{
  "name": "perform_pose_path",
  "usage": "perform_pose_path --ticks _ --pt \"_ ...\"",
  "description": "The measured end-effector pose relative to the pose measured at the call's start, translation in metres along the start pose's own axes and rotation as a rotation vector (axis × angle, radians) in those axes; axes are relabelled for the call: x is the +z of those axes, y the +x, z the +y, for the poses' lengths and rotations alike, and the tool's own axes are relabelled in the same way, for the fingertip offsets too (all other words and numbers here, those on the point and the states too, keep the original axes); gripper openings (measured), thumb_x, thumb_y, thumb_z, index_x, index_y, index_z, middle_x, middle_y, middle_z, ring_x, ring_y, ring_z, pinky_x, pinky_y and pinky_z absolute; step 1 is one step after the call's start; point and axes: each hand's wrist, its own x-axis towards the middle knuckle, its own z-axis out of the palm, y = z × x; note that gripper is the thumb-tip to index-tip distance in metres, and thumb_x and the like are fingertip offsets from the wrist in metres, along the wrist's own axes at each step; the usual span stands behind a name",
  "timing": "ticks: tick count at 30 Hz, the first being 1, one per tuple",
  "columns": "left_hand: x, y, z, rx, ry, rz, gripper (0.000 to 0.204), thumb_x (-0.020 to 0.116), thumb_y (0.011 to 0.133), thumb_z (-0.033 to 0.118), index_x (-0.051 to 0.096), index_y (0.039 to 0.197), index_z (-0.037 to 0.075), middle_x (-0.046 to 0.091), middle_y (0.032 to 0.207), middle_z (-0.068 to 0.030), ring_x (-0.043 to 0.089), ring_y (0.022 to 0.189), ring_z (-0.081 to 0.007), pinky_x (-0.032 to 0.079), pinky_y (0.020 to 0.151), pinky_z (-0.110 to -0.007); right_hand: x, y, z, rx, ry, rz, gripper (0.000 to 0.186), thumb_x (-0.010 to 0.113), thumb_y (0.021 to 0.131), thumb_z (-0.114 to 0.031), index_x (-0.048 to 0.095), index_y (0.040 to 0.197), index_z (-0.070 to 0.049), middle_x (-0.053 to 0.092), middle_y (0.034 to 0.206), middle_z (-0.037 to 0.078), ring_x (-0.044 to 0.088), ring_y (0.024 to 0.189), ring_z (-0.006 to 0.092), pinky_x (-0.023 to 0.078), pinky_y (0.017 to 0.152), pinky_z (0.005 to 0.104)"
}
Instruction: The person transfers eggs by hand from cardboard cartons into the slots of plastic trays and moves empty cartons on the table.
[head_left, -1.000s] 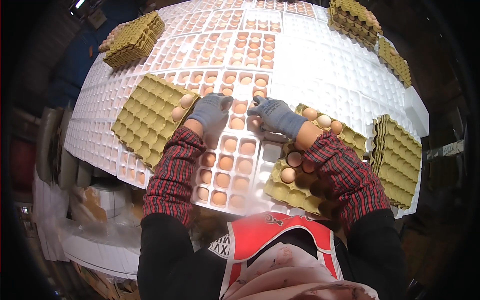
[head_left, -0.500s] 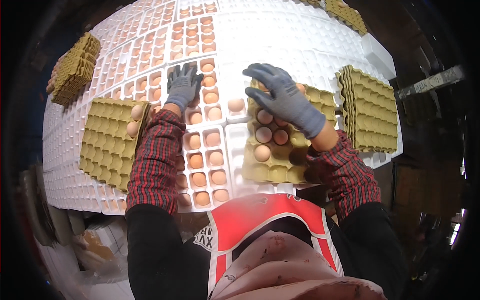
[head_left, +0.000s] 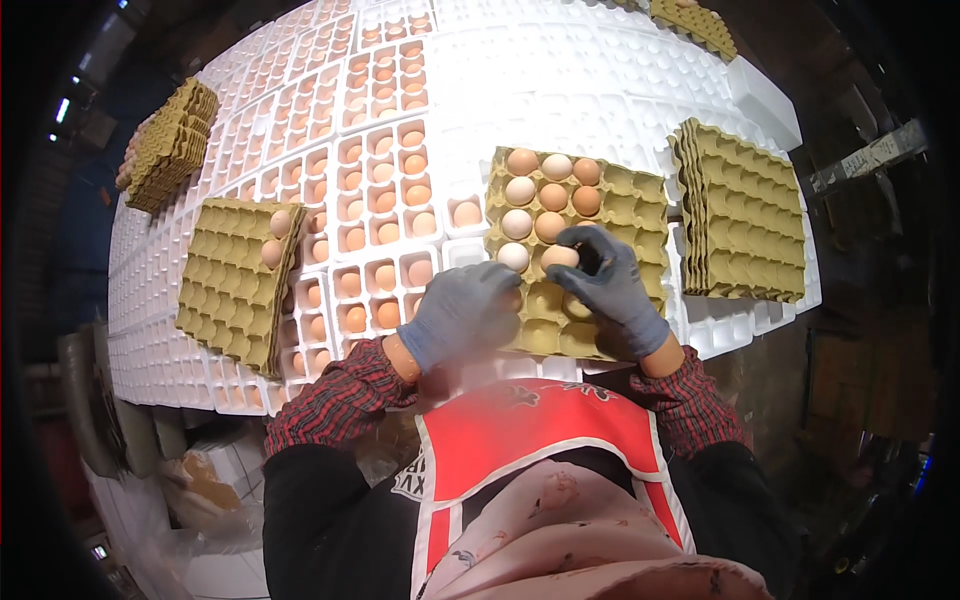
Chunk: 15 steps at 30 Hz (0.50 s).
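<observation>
A yellow-brown pulp egg tray [head_left: 540, 338] lies in front of me, with several brown and pale eggs [head_left: 550, 197] in its left and upper cups. My right hand [head_left: 618, 290], in a grey glove, bends over the tray, its thumb and forefinger curled around an egg [head_left: 560, 259]. Another egg [head_left: 577, 305] shows partly under that hand. At the tray's left edge is my gloved left hand [head_left: 465, 312], slightly blurred. Its fingers are bent, and a sliver of an egg [head_left: 513, 299] shows at the fingertips.
White foam trays [head_left: 438, 160] cover the table, those on the left filled with eggs. A stack of pulp trays [head_left: 745, 215] stands at the right. Another pulp tray stack [head_left: 230, 285] at the left carries two eggs [head_left: 275, 238]. Farther left is one more stack [head_left: 172, 145].
My left hand has moved from the foam tray's eggs to the pulp tray's left edge. My right hand has come down and nearer, uncovering the upper eggs. More eggs show in the tray.
</observation>
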Motion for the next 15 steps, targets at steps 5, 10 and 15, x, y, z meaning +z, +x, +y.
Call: perform_pose_path --ticks 5,10,15 --pt "-0.007 0.010 -0.038 -0.099 -0.666 0.312 0.034 0.070 0.089 0.017 0.062 0.120 0.005 0.063 0.114 -0.0110 0.066 0.096 -0.0220 0.054 0.084 -0.034 -0.052 0.015 0.002 0.284 0.207 -0.015 0.033 0.076 0.085 -0.025 0.064 0.109 -0.006 0.063 0.092 0.005 0.060 0.072 0.0135 0.052 0.065 0.0280" --pt "0.003 0.044 -0.005 -0.009 0.200 0.182 0.016 0.062 0.081 0.020 0.058 0.091 0.008 0.063 0.095 -0.0064 0.066 0.079 -0.0292 0.052 0.058 -0.046 -0.031 0.017 -0.001 -0.104 -0.752 -0.033 0.033 0.073 0.077 -0.017 0.061 0.106 -0.008 0.062 0.097 0.013 0.064 0.088 0.0341 0.052 0.074 0.0436" --pt "-0.011 0.033 -0.034 -0.091 -0.271 0.106 0.051 0.073 0.084 0.016 0.057 0.133 0.010 0.065 0.121 -0.0076 0.067 0.100 -0.0229 0.056 0.084 -0.037 -0.045 0.018 0.021 0.088 -0.089 0.008 0.036 0.076 0.081 -0.014 0.061 0.113 -0.008 0.066 0.101 0.006 0.067 0.082 0.0207 0.055 0.071 0.0330"
